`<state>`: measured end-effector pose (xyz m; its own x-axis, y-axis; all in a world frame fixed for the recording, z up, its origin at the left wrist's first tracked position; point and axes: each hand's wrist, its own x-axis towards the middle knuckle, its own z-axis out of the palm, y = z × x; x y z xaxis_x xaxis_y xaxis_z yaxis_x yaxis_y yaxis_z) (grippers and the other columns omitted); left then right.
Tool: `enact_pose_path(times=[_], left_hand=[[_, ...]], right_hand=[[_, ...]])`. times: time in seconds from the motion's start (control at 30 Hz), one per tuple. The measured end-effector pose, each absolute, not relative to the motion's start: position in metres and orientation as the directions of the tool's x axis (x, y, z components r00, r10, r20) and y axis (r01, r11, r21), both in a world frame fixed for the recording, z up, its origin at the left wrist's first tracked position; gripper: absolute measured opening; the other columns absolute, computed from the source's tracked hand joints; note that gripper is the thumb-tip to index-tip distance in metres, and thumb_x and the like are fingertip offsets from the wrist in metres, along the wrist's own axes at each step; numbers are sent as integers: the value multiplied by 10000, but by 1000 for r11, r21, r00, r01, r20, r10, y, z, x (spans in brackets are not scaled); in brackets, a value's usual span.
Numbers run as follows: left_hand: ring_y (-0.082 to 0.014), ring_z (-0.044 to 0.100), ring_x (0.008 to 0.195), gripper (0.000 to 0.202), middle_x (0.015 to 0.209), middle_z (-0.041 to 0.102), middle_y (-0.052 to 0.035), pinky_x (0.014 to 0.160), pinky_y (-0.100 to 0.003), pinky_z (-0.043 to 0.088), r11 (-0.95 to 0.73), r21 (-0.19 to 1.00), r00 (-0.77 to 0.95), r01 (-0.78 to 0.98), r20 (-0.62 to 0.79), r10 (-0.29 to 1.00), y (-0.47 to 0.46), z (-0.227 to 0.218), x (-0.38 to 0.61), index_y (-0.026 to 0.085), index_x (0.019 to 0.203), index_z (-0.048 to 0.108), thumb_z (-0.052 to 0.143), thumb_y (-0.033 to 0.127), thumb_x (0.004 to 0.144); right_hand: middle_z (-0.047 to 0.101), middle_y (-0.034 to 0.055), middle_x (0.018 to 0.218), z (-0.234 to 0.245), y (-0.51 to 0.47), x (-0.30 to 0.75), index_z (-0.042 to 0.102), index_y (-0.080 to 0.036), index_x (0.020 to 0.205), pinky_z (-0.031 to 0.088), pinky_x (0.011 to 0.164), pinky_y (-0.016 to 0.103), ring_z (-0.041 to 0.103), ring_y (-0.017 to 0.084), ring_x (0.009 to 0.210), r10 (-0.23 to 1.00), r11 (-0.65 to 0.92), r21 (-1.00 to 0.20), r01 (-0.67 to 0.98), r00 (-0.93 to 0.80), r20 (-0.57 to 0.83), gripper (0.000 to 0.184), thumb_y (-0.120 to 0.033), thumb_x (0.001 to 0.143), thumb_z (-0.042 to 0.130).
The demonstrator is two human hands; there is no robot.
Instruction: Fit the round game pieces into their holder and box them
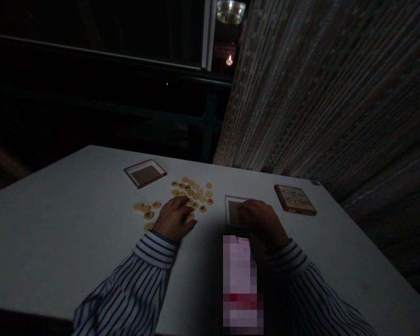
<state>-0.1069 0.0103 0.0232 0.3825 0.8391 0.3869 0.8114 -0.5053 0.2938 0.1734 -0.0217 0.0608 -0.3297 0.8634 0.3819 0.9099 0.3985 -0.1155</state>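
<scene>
My left hand (175, 217) lies palm down on a white table (56, 224), its fingers spread over a scatter of several round tan game discs (192, 191) with red or dark marks. A few more discs (146, 210) lie just left of that hand. My right hand (261, 219) rests on the near edge of a shallow white-rimmed box tray (233, 207); its fingers are curled, and the dim light hides whether they hold anything. Both sleeves are white with blue stripes.
A second shallow tray with a brown rim (145, 173) sits at the back left of the discs. A brown printed box lid (295, 199) lies at the right. A phone-like pink object (241, 280) is near me. A woven wall (336, 93) rises on the right.
</scene>
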Motion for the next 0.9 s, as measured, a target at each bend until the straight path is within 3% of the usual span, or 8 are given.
enact_pose_path(times=[0.13, 0.5, 0.9], left_hand=[[-308, 463, 1153, 315, 1193, 558, -133, 974, -471, 375, -483, 283, 363, 829, 384, 849, 12, 19, -108, 192, 950, 683, 588, 362, 703], [-307, 473, 1136, 291, 1179, 561, -144, 973, -469, 377, -488, 251, 384, 836, 368, 847, 13, 17, -108, 178, 908, 700, 579, 360, 715], [-296, 477, 1134, 294, 1188, 566, -143, 965, -442, 387, -529, 228, 424, 817, 384, 820, 16, 15, -108, 157, 934, 690, 569, 353, 751]], right_hand=[[633, 96, 1038, 64, -19, 149, 613, -164, 1046, 391, 820, 320, 554, 193, 955, 857, 456, -95, 885, -408, 316, 271, -241, 876, 417], [616, 96, 1051, 38, -25, 144, 602, -158, 1023, 398, 825, 364, 539, 204, 958, 793, 541, -161, 825, -438, 424, 255, -260, 873, 423], [638, 87, 992, 41, -25, 153, 620, -160, 957, 434, 800, 352, 559, 186, 911, 741, 566, -158, 809, -416, 528, 221, -229, 872, 428]])
